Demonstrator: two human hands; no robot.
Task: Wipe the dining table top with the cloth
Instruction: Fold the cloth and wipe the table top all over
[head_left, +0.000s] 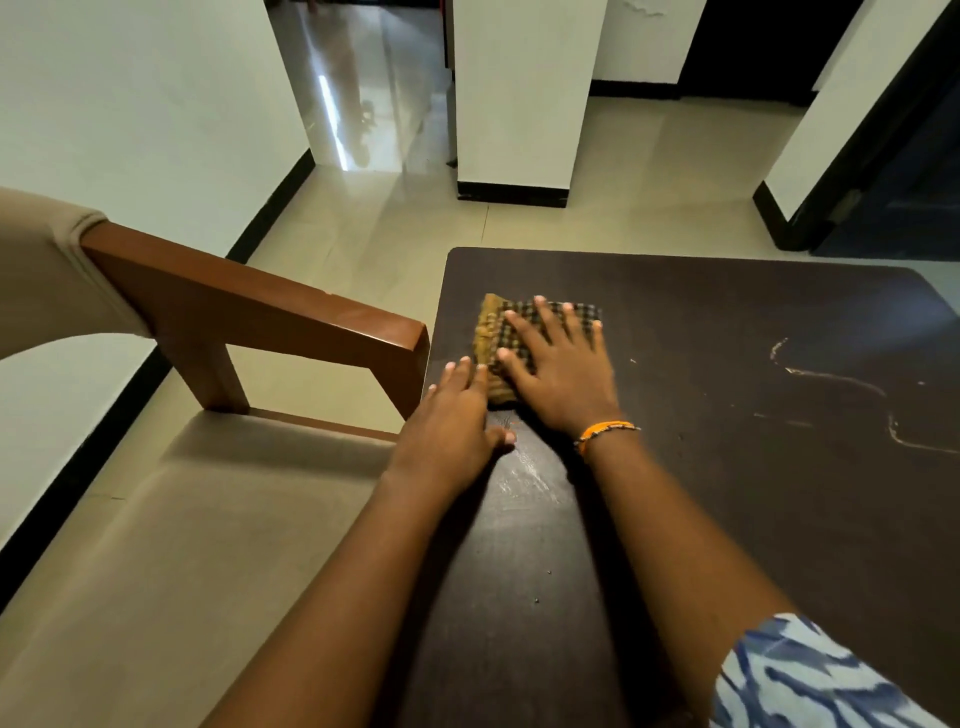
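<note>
Here, going from the left, I saw a chair (249, 312) drawn up just beside the table (727, 519), its wooden arm close to the table's left edge. My left hand (452, 421) lay flat on the table at that edge, fingers spread and gripping nothing, its fingertips touching the near left corner of the cloth (498, 338). The cloth, a folded checked pad with a yellowish band along its left side, sat near the table's far left corner. My right hand (561, 374) pressed down on it with an open palm and splayed fingers, pinning it rather than clutching it. I judged that the wiping was under way, with the far left corner in hand. The pad's long axis ran roughly from the near edge toward the far edge, tilted a little, with the yellow band facing the chair. To the right, pale streaks (841, 389) and small specks marked the top, well apart from the cloth. I judged the next move called for sliding the pad rightward under steady pressure toward those marks.
</note>
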